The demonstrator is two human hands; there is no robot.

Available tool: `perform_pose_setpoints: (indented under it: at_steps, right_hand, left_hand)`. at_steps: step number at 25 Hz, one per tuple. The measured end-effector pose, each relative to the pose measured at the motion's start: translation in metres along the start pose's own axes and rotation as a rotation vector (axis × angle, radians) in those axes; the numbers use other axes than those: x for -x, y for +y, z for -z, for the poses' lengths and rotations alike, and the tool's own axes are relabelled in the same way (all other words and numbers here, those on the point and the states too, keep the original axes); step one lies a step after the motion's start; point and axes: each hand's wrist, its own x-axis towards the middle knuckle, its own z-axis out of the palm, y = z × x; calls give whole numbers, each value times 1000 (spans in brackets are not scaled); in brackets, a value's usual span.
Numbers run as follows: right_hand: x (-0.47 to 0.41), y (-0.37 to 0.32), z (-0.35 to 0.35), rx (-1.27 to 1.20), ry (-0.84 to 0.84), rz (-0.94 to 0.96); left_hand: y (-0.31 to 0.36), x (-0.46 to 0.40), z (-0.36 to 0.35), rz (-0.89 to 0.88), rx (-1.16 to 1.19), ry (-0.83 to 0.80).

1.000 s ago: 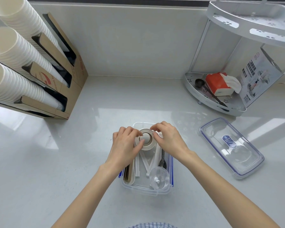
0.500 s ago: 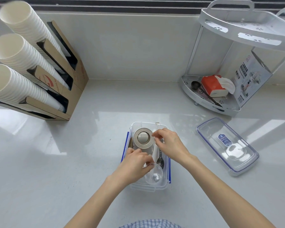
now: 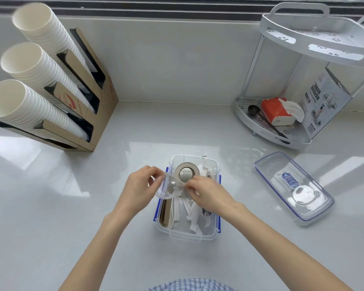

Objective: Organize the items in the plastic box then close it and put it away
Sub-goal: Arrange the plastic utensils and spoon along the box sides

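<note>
Right, the plastic box (image 3: 187,232) sits open on the counter (image 3: 72,206) at center, with a tape roll (image 3: 186,172) at its twelve o'clock end and white strips (image 3: 190,215) and a brown sleeve (image 3: 165,213) lying inside. Both hands pinch a small clear cup (image 3: 169,186) just above the box: left hand (image 3: 139,190) on its nine o'clock side, right hand (image 3: 206,194) on its three o'clock side. At three o'clock lies the lid (image 3: 292,187), well apart. Paper cups (image 3: 29,76) stack at ten o'clock, a white rack (image 3: 303,80) at two.
</note>
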Motion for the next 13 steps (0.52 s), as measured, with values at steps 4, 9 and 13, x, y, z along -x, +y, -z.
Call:
perform_pose_setpoints:
  at_steps: [4,9,13]
  right_hand:
    - [-3,-21,-24,134,-104,-94]
    - [-10,-40,-43,137,-60,-272]
    - [-15,-44,-49,138,-100,-399]
  left_hand:
    - [1,1,7,41,8,48]
    - [3,2,7,59,13,61]
    - [1,1,6,62,15,66]
